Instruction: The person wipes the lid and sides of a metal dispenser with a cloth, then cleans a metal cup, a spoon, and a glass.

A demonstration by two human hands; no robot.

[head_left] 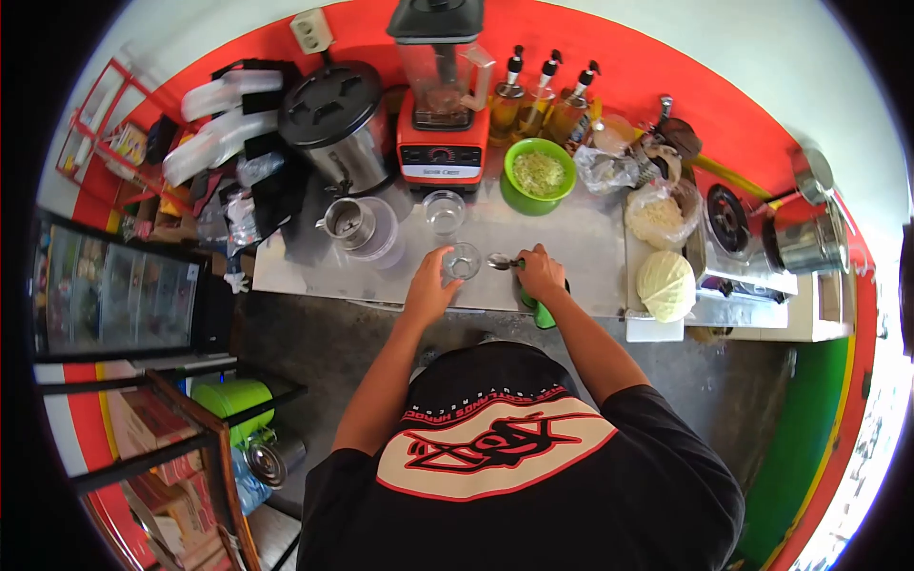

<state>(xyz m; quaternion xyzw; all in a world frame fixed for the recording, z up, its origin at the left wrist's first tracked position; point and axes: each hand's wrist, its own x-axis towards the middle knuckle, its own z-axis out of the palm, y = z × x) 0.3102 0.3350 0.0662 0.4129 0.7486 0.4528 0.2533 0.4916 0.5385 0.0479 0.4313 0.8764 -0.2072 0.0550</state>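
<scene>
My left hand is curled around the side of a small clear cup over the metal counter's front part. In my right hand is a spoon, its bowl pointing left toward the cup but apart from it. A green item shows just below my right hand at the counter edge; I cannot make out what it is. Behind the cup stands a clear plastic container. A green bowl of pale shredded vegetable sits farther back on the right.
A red blender, a steel pot with black lid and several pump bottles line the back. To the left, a metal cup rests on a translucent tub. A cabbage and a stove are at right.
</scene>
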